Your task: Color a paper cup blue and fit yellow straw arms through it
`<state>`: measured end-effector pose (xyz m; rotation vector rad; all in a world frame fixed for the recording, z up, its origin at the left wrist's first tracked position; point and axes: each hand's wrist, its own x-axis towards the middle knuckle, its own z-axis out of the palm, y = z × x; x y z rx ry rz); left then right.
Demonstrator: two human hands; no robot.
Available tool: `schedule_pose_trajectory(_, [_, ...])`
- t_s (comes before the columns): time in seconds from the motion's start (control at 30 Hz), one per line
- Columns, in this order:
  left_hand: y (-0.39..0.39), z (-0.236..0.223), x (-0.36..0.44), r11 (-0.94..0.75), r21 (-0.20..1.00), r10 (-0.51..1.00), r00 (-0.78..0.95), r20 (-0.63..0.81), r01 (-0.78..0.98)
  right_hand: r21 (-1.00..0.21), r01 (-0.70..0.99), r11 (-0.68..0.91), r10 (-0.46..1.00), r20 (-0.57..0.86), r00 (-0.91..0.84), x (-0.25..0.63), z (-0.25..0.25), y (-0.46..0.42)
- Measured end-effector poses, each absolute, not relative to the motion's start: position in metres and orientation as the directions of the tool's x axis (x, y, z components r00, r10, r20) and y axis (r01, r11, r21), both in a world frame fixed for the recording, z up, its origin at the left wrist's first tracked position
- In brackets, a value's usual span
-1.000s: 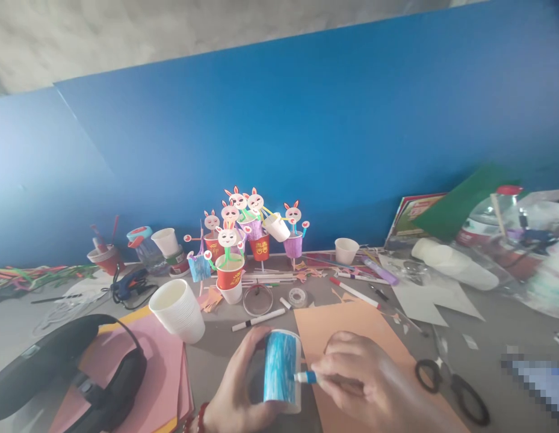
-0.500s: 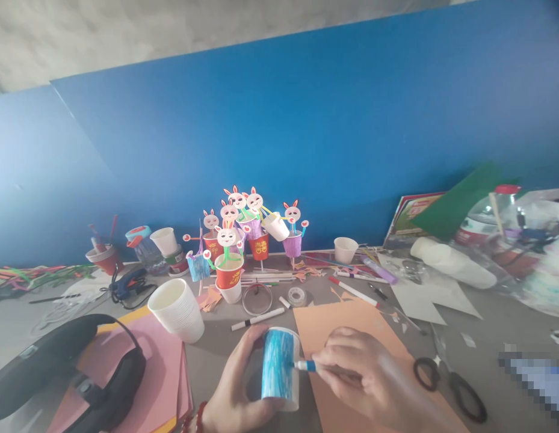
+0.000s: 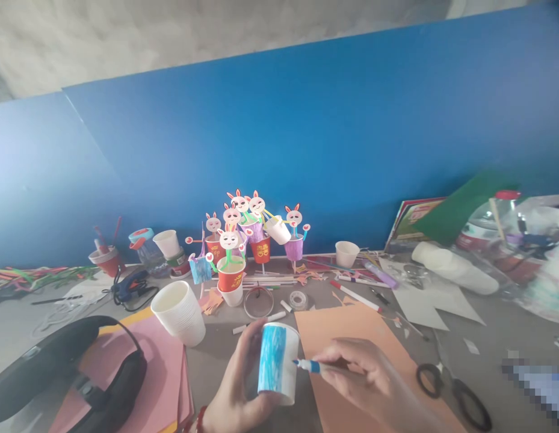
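Observation:
My left hand (image 3: pixel 241 385) grips a white paper cup (image 3: pixel 279 364) by its rim and base, the cup tilted on its side. Blue marker strokes cover the cup's left part, while the strip on the right is bare white. Between the fingers of my right hand (image 3: pixel 364 376) is a blue marker (image 3: pixel 310 365), its tip pointing at the bare white side. Whether the tip touches the cup I cannot tell. Under my right hand lies an orange paper sheet (image 3: pixel 346 328). A white capped marker (image 3: pixel 256 323) rests just behind the cup, partly hidden by it.
Left of the hands stand a stack of white cups (image 3: pixel 179 314), pink paper (image 3: pixel 159 361) and a black headset-like object (image 3: pixel 121 379). Rabbit-faced cup figures (image 3: pixel 231 273) are grouped at the back. Scissors (image 3: pixel 471 406) lie to the right. A blue panel (image 3: pixel 306 132) rises behind.
My left hand has turned the cup, so more of its bare white side shows. The blue marker's tip has shifted slightly relative to the cup, now over the white part.

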<state>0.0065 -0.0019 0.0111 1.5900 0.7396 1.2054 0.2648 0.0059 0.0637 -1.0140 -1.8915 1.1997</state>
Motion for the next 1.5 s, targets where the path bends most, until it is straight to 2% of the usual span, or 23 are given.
schedule_pose_trajectory(0.23, [-0.003, 0.011, 0.007, -0.330, 0.938, 0.861, 0.373, 0.347, -0.109, -0.907, 0.298, 0.298, 0.884, 0.145, -0.444, 0.258, 0.068, 0.002])
schedule_pose_trajectory(0.33, [-0.002, 0.011, 0.010, -0.296, 0.938, 0.858, 0.381, 0.344, -0.179, -0.885, 0.318, 0.341, 0.878, 0.179, -0.444, 0.259, 0.067, 0.003])
schedule_pose_trajectory(0.4, [-0.001, 0.010, 0.011, -0.305, 0.934, 0.852, 0.384, 0.355, -0.187, -0.824, 0.373, 0.426, 0.868, 0.256, -0.426, 0.260, 0.066, 0.005])
schedule_pose_trajectory(0.53, [0.000, 0.010, 0.012, -0.342, 0.932, 0.854, 0.376, 0.360, -0.116, -0.603, 0.485, 0.633, 0.773, 0.456, -0.442, 0.262, 0.067, 0.009])
schedule_pose_trajectory(0.6, [0.000, 0.009, 0.011, -0.344, 0.935, 0.856, 0.380, 0.352, -0.091, -0.526, 0.507, 0.683, 0.730, 0.512, -0.452, 0.262, 0.068, 0.010])
schedule_pose_trajectory(0.7, [0.000, 0.006, 0.008, -0.344, 0.937, 0.849, 0.402, 0.341, -0.068, -0.480, 0.539, 0.692, 0.716, 0.550, -0.430, 0.264, 0.066, 0.011])
schedule_pose_trajectory(0.97, [-0.001, 0.002, 0.005, -0.285, 0.957, 0.872, 0.404, 0.278, -0.042, -0.466, 0.586, 0.663, 0.732, 0.564, -0.381, 0.265, 0.058, 0.012])
schedule_pose_trajectory(1.2, [-0.002, 0.007, 0.009, -0.318, 0.940, 0.853, 0.394, 0.342, -0.125, -0.438, 0.602, 0.667, 0.720, 0.586, -0.371, 0.262, 0.059, 0.010])
schedule_pose_trajectory(1.5, [-0.001, 0.002, 0.006, -0.324, 0.941, 0.883, 0.328, 0.336, -0.093, -0.425, 0.554, 0.715, 0.698, 0.468, -0.542, 0.263, 0.073, 0.006])
